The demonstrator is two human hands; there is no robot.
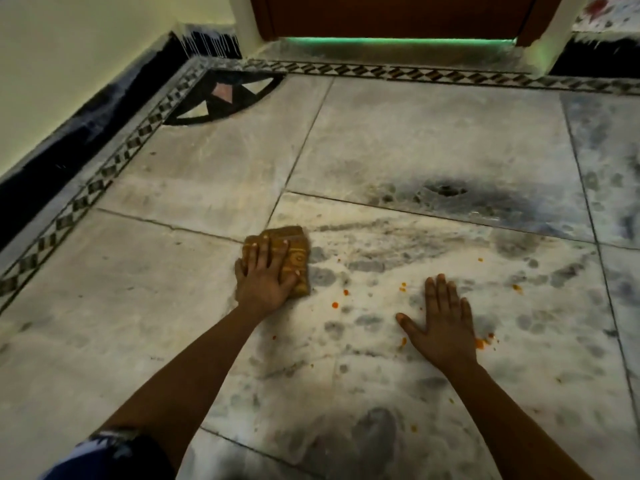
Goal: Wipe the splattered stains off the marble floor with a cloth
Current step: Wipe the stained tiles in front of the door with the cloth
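Two bare forearms are seen reaching over the marble floor point(433, 133), the left hand point(265, 277) pressed flat on a folded yellow cloth point(296, 261), the right hand point(445, 329) spread empty (bracing) among orange splatters point(481, 342) left unwiped.

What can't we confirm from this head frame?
- Floor under the cloth: hidden by the cloth and the left hand.
- Floor under the right hand: the palm covers it, with orange stains at its edge.
- Faint specks lower right: too small to tell from marble veining.
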